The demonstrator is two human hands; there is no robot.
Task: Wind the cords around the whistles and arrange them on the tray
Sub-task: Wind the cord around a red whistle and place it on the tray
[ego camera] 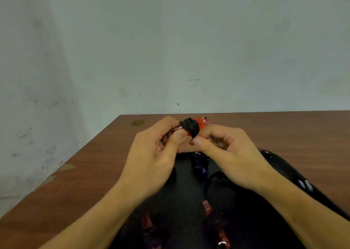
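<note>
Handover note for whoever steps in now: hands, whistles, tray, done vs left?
Left hand: grips one end of the red whistle, held up above the table.
Right hand: pinches the black cord at the whistle's underside; the cord is already wound in a thick bunch round the body, key ring free at the far end.
Tray: black, under the hands. A purple whistle with cord wound lies at its far end; more red whistles lie nearer, their cords hard to make out.
Left: secure the cord end, set this whistle on the tray, check the rest.
</note>
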